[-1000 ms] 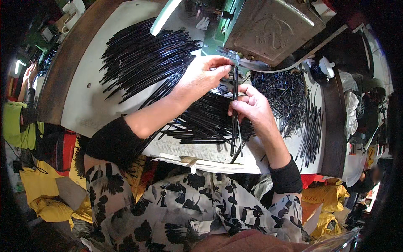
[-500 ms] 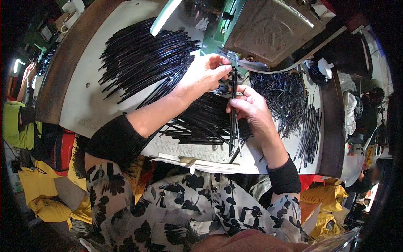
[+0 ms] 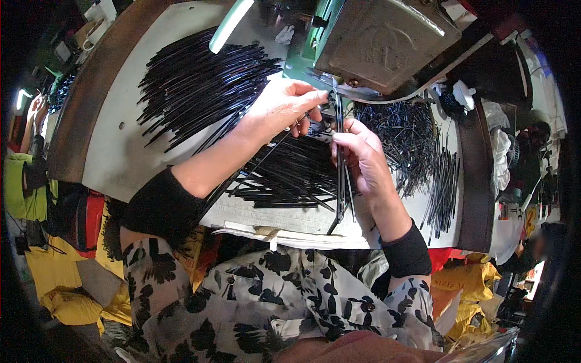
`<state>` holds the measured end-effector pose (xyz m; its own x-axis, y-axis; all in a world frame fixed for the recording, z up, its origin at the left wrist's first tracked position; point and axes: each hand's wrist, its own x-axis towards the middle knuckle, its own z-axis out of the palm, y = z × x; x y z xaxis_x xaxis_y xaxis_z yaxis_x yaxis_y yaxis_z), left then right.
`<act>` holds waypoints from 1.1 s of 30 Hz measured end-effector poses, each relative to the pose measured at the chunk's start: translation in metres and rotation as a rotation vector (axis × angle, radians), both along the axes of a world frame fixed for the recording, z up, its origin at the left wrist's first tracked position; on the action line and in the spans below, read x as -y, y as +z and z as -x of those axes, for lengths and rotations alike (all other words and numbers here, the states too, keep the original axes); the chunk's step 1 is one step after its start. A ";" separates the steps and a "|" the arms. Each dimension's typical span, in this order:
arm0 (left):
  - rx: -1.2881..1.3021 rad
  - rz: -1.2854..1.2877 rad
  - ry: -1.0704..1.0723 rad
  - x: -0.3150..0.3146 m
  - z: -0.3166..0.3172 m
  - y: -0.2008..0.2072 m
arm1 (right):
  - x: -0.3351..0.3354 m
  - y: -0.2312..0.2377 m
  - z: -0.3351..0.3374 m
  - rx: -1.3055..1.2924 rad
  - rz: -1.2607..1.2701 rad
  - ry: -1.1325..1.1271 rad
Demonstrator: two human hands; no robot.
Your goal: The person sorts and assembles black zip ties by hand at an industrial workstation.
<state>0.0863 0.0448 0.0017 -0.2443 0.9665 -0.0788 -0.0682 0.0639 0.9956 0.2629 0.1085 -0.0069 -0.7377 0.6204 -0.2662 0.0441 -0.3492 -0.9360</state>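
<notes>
My right hand (image 3: 364, 158) is closed around long, thin black strips (image 3: 340, 181) that hang nearly upright in front of the machine (image 3: 384, 45). The strips' upper ends reach the curved metal plate under the machine head. My left hand (image 3: 281, 107) is up beside those ends, with the thumb side stretched toward them and the other fingers curled below. What its fingers grip is too small and dark to make out. Under and between my hands lies a pile of similar black strips (image 3: 287, 172) on the pale worktable (image 3: 109, 145).
A large bundle of black strips (image 3: 200, 85) lies at the left. A tangled heap (image 3: 396, 139) and a smaller bundle (image 3: 443, 193) are at the right. A lit lamp (image 3: 232, 24) hangs above. Brown rims (image 3: 82, 121) border the table. Yellow bags (image 3: 66, 290) stand below.
My left hand has shifted slightly left, its lower fingers now showing curled below the thumb. My right hand stays on the upright strips. The whole view has moved a little.
</notes>
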 end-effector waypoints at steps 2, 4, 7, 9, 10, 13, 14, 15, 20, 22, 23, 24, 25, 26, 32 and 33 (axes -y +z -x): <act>0.015 0.001 -0.073 -0.001 0.002 -0.001 | 0.000 0.005 0.001 0.000 -0.025 -0.004; 0.042 0.019 -0.074 0.001 0.000 -0.001 | 0.002 0.010 0.001 0.036 -0.078 -0.003; 0.078 0.044 -0.109 0.003 -0.001 0.000 | 0.001 0.008 0.004 -0.010 -0.062 0.047; 0.080 0.031 -0.113 0.003 -0.003 0.000 | 0.001 0.007 0.005 -0.032 -0.062 0.024; 0.080 0.031 -0.115 0.002 -0.003 0.000 | 0.000 0.006 0.004 -0.026 -0.060 0.024; 0.058 0.044 -0.112 0.002 -0.001 0.001 | -0.001 0.007 0.007 -0.026 -0.066 0.037; 0.037 0.042 -0.118 0.001 0.000 0.000 | -0.001 0.008 0.008 -0.030 -0.074 0.047; 0.019 0.039 -0.130 -0.001 0.001 0.000 | -0.003 0.008 0.008 -0.029 -0.076 0.045; -0.008 0.013 -0.118 -0.005 0.001 -0.004 | -0.009 0.005 0.011 -0.033 -0.087 0.044; -0.028 0.016 -0.115 -0.005 0.000 -0.004 | -0.009 0.004 0.011 -0.033 -0.090 0.050; -0.042 0.027 -0.108 -0.006 0.000 -0.004 | -0.009 0.004 0.011 -0.033 -0.093 0.056; -0.057 0.036 -0.100 -0.006 0.000 -0.004 | -0.009 0.004 0.011 -0.033 -0.094 0.056; -0.057 0.035 -0.100 -0.005 0.000 -0.003 | -0.009 0.004 0.012 -0.045 -0.032 0.048; -0.025 0.044 -0.107 -0.004 0.001 -0.002 | -0.008 0.005 0.012 -0.056 0.029 0.040; 0.003 0.031 -0.083 -0.002 -0.001 -0.004 | -0.006 0.006 0.013 -0.079 0.103 0.061; -0.016 0.037 -0.093 -0.003 -0.002 -0.004 | -0.005 0.006 0.012 -0.078 0.103 0.055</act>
